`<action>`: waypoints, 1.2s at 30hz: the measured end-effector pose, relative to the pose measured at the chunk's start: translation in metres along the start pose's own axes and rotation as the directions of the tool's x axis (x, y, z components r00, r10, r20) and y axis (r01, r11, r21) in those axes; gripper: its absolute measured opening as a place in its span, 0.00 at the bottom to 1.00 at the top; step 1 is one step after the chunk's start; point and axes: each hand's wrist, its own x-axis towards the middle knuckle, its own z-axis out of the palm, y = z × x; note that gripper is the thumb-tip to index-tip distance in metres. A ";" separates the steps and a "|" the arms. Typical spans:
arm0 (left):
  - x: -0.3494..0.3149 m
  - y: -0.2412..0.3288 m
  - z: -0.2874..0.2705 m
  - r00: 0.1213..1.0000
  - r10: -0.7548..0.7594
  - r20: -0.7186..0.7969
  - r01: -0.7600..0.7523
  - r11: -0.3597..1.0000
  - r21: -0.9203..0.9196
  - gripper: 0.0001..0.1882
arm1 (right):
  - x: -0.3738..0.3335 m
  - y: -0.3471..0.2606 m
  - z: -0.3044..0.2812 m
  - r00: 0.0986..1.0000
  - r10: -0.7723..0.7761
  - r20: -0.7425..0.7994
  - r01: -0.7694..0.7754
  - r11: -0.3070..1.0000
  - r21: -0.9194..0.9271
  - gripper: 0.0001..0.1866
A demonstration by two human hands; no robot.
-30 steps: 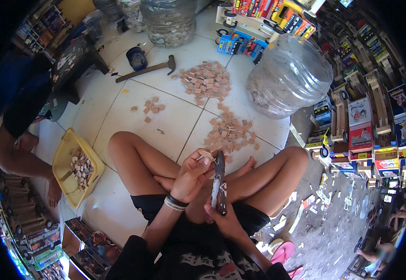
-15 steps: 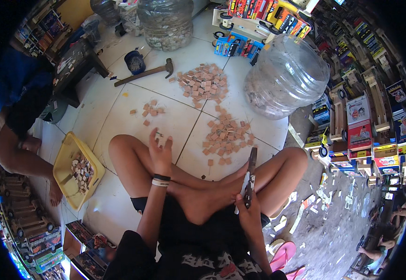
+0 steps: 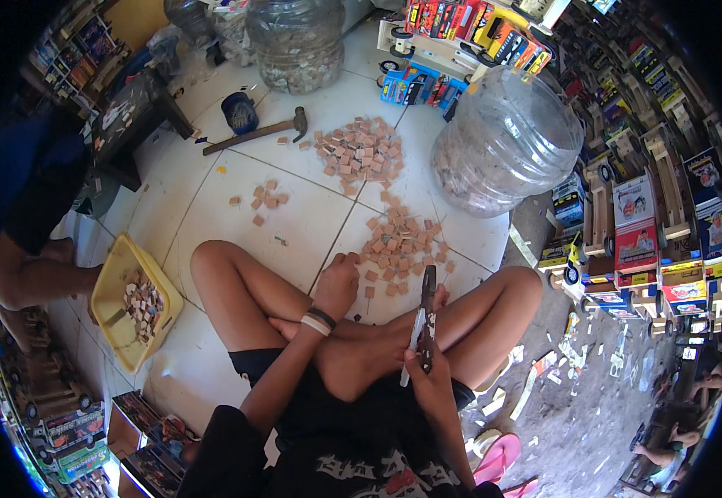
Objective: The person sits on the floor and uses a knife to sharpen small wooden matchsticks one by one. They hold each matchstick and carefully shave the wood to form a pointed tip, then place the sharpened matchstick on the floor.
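My left hand (image 3: 338, 286) reaches across my crossed legs to the near left edge of a loose pile of small square wooden pieces (image 3: 404, 241). Its fingers are pinched together; whatever may be between them is too small to make out. Over my right leg, my right hand (image 3: 431, 383) is closed around a long, narrow dark tool (image 3: 429, 319) with white patches, pointing away from me. A thin pale strip runs along the tool's left side. A denser heap of the same wooden squares (image 3: 363, 149) lies farther off. A small pale piece (image 3: 280, 241) rests on the tiles.
A hammer (image 3: 253, 136) and a blue cup (image 3: 239, 113) lie beyond. At left stands a yellow basin (image 3: 170, 307) with small pieces, beside another person's leg (image 3: 37, 270). A clear plastic jug (image 3: 510, 141) stands right, before stacked wooden toy trucks (image 3: 631, 207).
My left hand has let go of a small pale piece, now on the floor, and moved right and nearer to the wooden squares. The tool in my right hand has shifted slightly left.
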 end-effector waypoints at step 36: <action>-0.025 0.101 -0.064 0.943 -0.165 -0.289 -0.008 0.857 -0.516 0.11 | -0.010 -0.029 0.010 0.983 0.038 0.179 0.019 0.951 -0.309 0.20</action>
